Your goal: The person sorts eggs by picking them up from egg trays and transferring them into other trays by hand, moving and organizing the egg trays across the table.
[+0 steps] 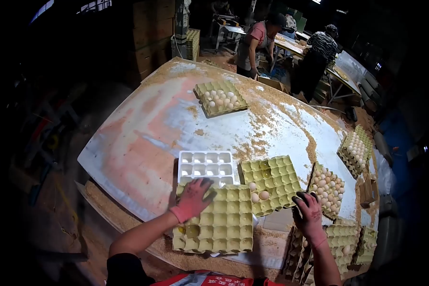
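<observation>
My left hand [195,198], in a pink glove with dark fingertips, lies with spread fingers on the upper left of an empty-looking yellow-green egg tray [226,219]. That tray overlaps the lower part of a white compartment tray [206,164]. My right hand [309,212], gloved alike, is at the lower right corner of a second yellow-green tray [276,178], which holds a few eggs [260,195] on its left side. Its fingers are bent near the tray edge; whether they grip it cannot be made out. A tray full of eggs [326,190] stands just right of that hand.
Another part-filled egg tray [221,97] sits farther back on the table [128,143]. Stacked trays with eggs [355,148] stand at the right edge, more trays [343,240] at lower right. Several people work behind the table, one in a pink shirt [258,35].
</observation>
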`<state>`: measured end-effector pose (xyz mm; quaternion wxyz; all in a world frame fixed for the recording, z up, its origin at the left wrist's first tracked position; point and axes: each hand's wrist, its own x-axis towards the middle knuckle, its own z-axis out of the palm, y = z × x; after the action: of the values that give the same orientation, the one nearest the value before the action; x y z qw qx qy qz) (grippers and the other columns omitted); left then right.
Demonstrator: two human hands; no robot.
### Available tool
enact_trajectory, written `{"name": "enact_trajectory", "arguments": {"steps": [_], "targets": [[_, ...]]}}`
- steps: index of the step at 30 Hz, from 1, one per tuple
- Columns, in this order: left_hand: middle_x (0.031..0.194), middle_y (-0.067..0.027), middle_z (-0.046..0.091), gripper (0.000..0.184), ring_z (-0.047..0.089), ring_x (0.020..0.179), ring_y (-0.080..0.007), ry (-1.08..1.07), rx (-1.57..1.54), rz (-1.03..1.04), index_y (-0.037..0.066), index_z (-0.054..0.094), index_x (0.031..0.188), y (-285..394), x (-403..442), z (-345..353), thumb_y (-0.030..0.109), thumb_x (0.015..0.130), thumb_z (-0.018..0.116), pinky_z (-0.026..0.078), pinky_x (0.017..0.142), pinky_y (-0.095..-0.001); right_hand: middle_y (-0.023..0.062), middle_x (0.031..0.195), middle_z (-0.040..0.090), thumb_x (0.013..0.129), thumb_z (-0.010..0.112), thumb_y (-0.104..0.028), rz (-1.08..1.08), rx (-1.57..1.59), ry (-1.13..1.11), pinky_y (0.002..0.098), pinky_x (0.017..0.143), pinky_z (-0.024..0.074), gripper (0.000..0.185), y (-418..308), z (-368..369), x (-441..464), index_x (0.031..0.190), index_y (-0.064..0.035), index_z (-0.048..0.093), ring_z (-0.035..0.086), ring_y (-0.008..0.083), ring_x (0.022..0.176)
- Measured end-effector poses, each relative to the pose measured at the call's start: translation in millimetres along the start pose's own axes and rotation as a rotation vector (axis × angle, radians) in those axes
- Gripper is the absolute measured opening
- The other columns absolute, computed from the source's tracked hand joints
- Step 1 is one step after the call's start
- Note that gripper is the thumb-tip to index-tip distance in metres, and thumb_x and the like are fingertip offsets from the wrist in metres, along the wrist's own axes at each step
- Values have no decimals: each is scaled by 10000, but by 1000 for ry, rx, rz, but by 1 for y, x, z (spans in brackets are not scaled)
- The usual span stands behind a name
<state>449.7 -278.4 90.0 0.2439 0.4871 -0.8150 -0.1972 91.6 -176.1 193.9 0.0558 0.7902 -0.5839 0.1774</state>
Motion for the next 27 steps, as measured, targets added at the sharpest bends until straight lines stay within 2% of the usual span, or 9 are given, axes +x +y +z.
{"name": "enact_trajectory", "arguments": {"steps": [2,7,14,16,18,20,21,24,27], "targets": [[1125,-174,599,356,569,1059,-343,182,-57,-5,50,609,1152,-43,73,7,288,887,621,445,942,-434,112,1186,587,767,688,-76,-41,89,-45,452,976,417,392,-12,23,40,1146,-100,591,557,324,1094],[1150,-206,625,390,574,1104,-373,378,-239,-361,31,614,1131,-199,275,92,310,860,646,458,945,-427,101,1147,605,751,698,-68,-60,284,-120,433,950,443,419,-6,74,101,1159,-106,607,577,305,1059],[1086,-229,675,577,644,1017,-389,401,-266,-901,11,641,1108,-369,464,188,460,759,738,505,856,-448,148,1147,628,688,598,91,466,520,38,399,896,493,448,65,137,94,1116,-36,626,604,332,1045],[1090,-237,671,632,638,1012,-413,415,-220,-911,-9,645,1112,-294,448,145,466,714,769,501,860,-463,177,1151,627,691,538,152,523,584,139,360,895,521,470,79,155,91,1127,-11,610,620,324,1054],[1077,-157,689,525,663,957,-300,321,-607,-733,-3,643,1135,-348,460,169,275,721,806,519,810,-394,179,1149,625,722,543,154,583,585,140,361,902,527,446,83,164,97,1131,-11,606,625,319,1056],[1071,-106,687,469,657,936,-218,318,-1017,-598,11,639,1155,-341,449,175,152,738,801,522,785,-348,177,1150,625,746,567,130,607,608,118,365,904,522,422,86,178,98,1140,-14,608,632,321,1047],[1095,-44,659,502,619,938,-136,377,-1082,-631,20,602,1213,-288,430,152,-3,739,766,513,768,-291,165,1150,632,745,574,120,587,664,103,354,907,518,422,83,179,108,1144,-13,610,636,315,1046],[1094,-47,650,478,646,910,-166,489,-1101,-358,33,554,1238,-252,373,138,-4,783,698,541,748,-307,164,1150,629,759,590,93,487,746,36,362,915,509,420,78,182,131,1165,-14,612,630,316,1066],[1066,-79,657,415,651,968,-174,351,-1273,-493,50,542,1246,-201,300,96,27,843,638,555,826,-302,164,1203,602,778,630,35,449,876,-31,365,964,478,424,68,193,162,1195,-38,607,594,335,1130]]}}
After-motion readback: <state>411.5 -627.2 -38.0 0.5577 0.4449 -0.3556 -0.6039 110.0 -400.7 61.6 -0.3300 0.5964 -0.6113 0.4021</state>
